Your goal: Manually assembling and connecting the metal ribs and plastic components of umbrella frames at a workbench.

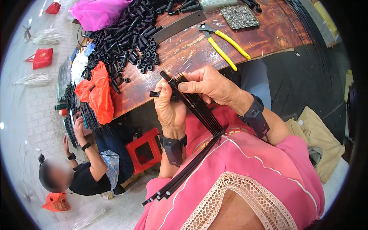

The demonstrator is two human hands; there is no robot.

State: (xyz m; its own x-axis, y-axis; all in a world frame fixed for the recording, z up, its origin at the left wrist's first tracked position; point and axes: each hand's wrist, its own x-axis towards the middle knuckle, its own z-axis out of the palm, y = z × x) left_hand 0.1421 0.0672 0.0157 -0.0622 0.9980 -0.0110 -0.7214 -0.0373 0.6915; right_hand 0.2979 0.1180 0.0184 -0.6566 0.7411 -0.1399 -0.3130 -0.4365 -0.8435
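Observation:
In front of my chest I hold a black umbrella frame, its thin ribs bundled and running down over the pink top to pale-tipped ends. My left hand closes around its upper end, near a black tubular hub, with the thumb pointing up. Another short black plastic piece sticks out sideways from my left fingers. My right hand pinches the ribs close to the hub, thumb on top. What lies under the right fingertips is too small to make out.
A wooden table carries a heap of black plastic parts, yellow-handled pliers, a tray of small metal pieces and a red plastic bag. A red stool stands left, beside a seated co-worker.

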